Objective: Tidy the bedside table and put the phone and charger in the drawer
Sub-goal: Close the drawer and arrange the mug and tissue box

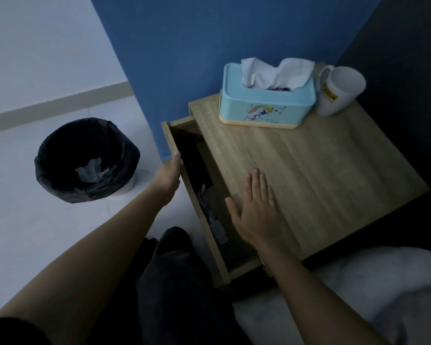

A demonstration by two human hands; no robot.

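Both hands are in view, two of them, bare to the forearm. Left hand [171, 170] reaches out to the drawer front [199, 215], its fingers set against the top edge of that panel; whether they curl over it in a grip cannot be told from this angle. Right hand [255, 207] lies flat, palm down, fingers spread wide and holding nothing, on the near left part of the bench [334, 170], its thumb hanging over the edge above the drawer opening.

One drawer is pulled partly out to the left of the bench top. Inside it, in deep shadow, one dark flat phone [197, 160] lies toward the far end, and one dark charger [215, 221] with its cable lies toward the near end, close beneath the right thumb. The two look close together, though the shadow hides whether they touch.

On the bench stand two things, both at the far edge against the blue wall: one light blue tissue box [266, 103] with a white tissue sticking up from its slot, and just to its right one white mug [339, 92] with a yellow label, tilted rather than upright.

On the floor to the left stands one round bin [85, 160] lined with a black bag, with crumpled white paper at the bottom.
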